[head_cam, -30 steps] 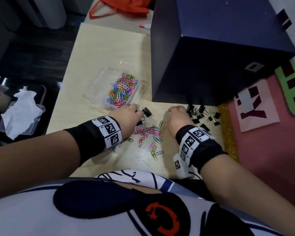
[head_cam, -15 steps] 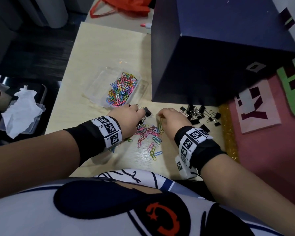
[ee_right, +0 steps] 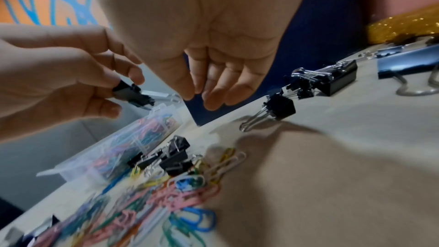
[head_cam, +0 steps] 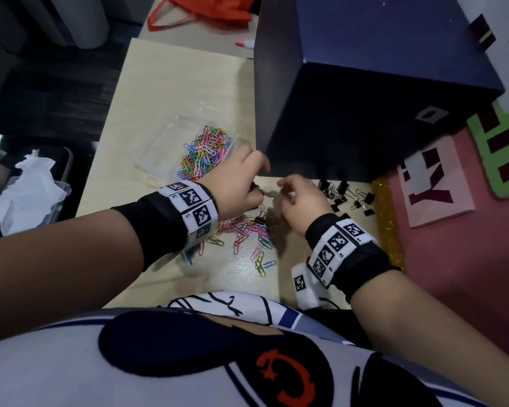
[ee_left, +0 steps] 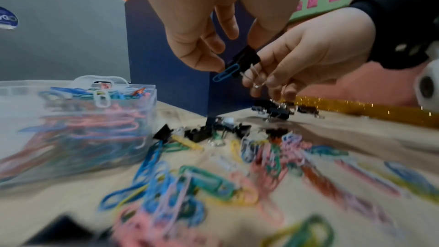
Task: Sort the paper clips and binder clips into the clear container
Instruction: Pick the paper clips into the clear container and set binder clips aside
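- Left wrist view: left hand [ee_left: 209, 7] fingers pinch a black binder clip [ee_left: 244, 58], blue paper clip [ee_left: 225, 72] attached, above the worktop [ee_left: 356, 138].
- Right hand [ee_left: 316, 52] fingers at its wire handle; grip unclear.
- Clear container [ee_left: 147, 104] just left.

dark blue box [head_cam: 365, 113] just right of clear container [head_cam: 156, 139]; open table [head_cam: 174, 77] beyond

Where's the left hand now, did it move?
Yes: the left hand moved forward, now overlapping the near corner of the clear container, holding a binder clip.
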A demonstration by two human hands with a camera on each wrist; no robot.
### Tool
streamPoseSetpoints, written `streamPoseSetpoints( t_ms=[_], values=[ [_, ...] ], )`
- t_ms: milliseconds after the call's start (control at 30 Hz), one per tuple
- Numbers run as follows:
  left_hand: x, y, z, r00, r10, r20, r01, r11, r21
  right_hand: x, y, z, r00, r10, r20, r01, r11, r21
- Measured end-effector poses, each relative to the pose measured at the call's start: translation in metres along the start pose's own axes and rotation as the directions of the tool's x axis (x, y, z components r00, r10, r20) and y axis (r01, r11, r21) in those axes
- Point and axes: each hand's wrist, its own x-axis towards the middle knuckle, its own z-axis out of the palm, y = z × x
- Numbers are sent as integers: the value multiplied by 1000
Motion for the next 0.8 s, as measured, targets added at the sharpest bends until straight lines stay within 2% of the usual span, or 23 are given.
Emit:
streamPoseSetpoints(
  t_ms=[100, 167, 200, 267, 367, 433, 500, 633, 800],
  values=[
    [10, 2, 3, 998, 20, -58, -26, 995, -93, 0, 0, -5, 994, 26, -102, -14, 994, 110],
    [14, -2, 6, 1000, -13, -23, 11, 996, -84, 0, 2, -8, 977, 98, -187, -86, 994, 70],
    [15, -5, 6, 999, -31, 19, 32, 999, -24, 1, 2, -8, 971, 124, -203, -118, 992, 41],
    [14, -14, 11, 990, -57, 129, 37, 987, 155, 1, 3, -6, 983, 114, -147, -125, 990, -67],
    [10, -27, 18, 958, -56, 281, -55, 927, 372, -2, -1, 6, 998, 21, 58, -7, 970, -243],
    [8, -30, 19, 940, -49, 337, -120, 878, 463, -5, -6, 16, 986, -18, 167, 69, 948, -310],
    [7, -29, 18, 935, -61, 348, -130, 857, 498, -7, -10, 24, 972, -31, 233, 118, 922, -370],
    [6, -26, 16, 927, -108, 359, -112, 834, 540, -7, -13, 33, 973, -41, 226, 135, 900, -416],
    [8, -26, 18, 917, -145, 371, -112, 800, 589, -10, -10, 29, 981, -9, 193, 69, 949, -307]
  ],
)
